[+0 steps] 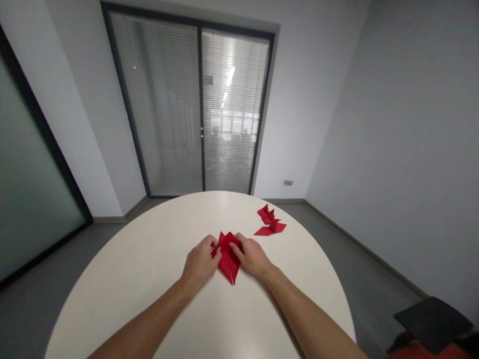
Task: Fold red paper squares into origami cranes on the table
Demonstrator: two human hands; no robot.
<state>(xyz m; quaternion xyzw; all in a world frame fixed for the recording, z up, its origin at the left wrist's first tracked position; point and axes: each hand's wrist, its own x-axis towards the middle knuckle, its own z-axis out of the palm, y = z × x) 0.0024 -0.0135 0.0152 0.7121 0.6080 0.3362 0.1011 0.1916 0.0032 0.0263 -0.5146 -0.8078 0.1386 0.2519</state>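
A piece of folded red paper (226,254) is held between my two hands, just above or on the white round table. Two narrow points of it aim toward me, with a thin slit between them, and shorter peaks stick up at its far end. My left hand (202,258) pinches its left edge, thumb on top. On the right edge my right hand (251,253) grips it, thumb laid over the paper and the fingers partly hidden behind it.
Folded red paper figures (271,225) lie near the far right edge of the white table (149,259). Beyond stands a glass partition with blinds (168,109). At the lower right is a dark chair-like object (434,321).
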